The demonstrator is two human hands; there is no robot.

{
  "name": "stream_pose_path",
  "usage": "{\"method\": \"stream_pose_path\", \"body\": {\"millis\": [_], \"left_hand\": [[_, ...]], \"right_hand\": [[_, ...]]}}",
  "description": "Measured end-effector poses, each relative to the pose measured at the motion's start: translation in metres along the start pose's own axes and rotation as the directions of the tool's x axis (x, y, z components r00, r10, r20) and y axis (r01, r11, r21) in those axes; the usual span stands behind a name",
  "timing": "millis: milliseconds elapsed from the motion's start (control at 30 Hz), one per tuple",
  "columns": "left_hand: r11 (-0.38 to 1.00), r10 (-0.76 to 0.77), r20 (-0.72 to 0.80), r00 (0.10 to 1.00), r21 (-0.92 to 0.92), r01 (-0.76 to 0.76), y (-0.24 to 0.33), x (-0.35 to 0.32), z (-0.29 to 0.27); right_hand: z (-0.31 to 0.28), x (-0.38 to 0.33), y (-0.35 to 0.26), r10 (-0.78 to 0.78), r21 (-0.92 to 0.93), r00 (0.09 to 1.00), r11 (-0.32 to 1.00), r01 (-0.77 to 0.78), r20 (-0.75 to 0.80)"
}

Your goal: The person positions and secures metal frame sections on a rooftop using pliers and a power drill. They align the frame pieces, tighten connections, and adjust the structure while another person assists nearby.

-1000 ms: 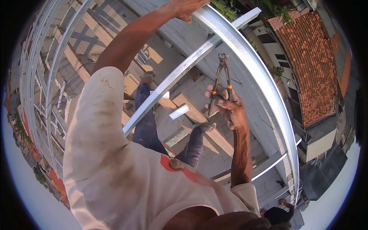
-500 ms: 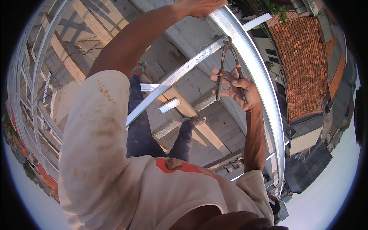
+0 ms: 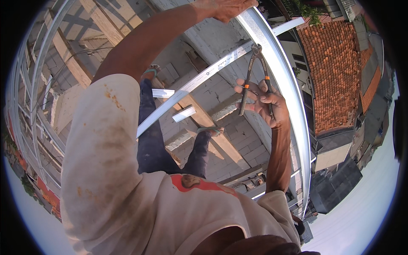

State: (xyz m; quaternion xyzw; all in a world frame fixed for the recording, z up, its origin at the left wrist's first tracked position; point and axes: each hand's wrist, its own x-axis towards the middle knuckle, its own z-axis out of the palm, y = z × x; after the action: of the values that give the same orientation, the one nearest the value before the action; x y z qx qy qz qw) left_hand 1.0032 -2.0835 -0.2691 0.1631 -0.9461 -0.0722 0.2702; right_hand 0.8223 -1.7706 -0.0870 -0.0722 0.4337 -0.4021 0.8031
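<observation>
My right hand [image 3: 273, 107] grips a pair of pincers [image 3: 256, 49] with orange bands, its handles spread apart and fingers around them. The pincers' jaws point away from me, where a thin silver metal strip [image 3: 199, 77] meets a long, wide metal beam [image 3: 290, 78]. Whether the jaws bite on anything is too small to tell. At the top edge of the picture, my left hand [image 3: 223, 9] is closed over the far end of that beam, its fingers partly cut off by the frame. The strip runs slantwise from beside my left sleeve, passing the beam on the right.
Far below are my feet in sandals, near wooden planks [image 3: 214, 131] and grey block walls. A short metal offcut [image 3: 184, 114] lies near a plank. More metal framing [image 3: 40, 85] stands at left. Beyond the beam is an orange tiled roof [image 3: 329, 76].
The view has shifted slightly. My right hand and the pincers have moved a little toward me, and my left hand remains at the beam's far end.
</observation>
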Motion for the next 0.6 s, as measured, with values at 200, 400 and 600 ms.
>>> {"method": "stream_pose_path", "body": {"millis": [200, 400, 600], "left_hand": [[0.975, -0.181, 0.111, 0.977, -0.109, 0.193, 0.017, 0.013, -0.015], [0.970, -0.227, 0.145, 0.963, -0.052, 0.237, 0.030, 0.019, -0.035], [0.969, -0.224, 0.062, 0.973, -0.093, 0.229, 0.026, 0.011, -0.035]], "right_hand": [[-0.004, 0.012, -0.008, 0.041, 0.036, 0.998, 0.998, -0.043, 0.047], [0.000, 0.013, -0.025, 0.097, 0.012, 0.991, 0.995, -0.098, 0.090], [0.010, 0.022, -0.037, 0.145, -0.080, 0.989, 0.987, -0.142, 0.032]]}}
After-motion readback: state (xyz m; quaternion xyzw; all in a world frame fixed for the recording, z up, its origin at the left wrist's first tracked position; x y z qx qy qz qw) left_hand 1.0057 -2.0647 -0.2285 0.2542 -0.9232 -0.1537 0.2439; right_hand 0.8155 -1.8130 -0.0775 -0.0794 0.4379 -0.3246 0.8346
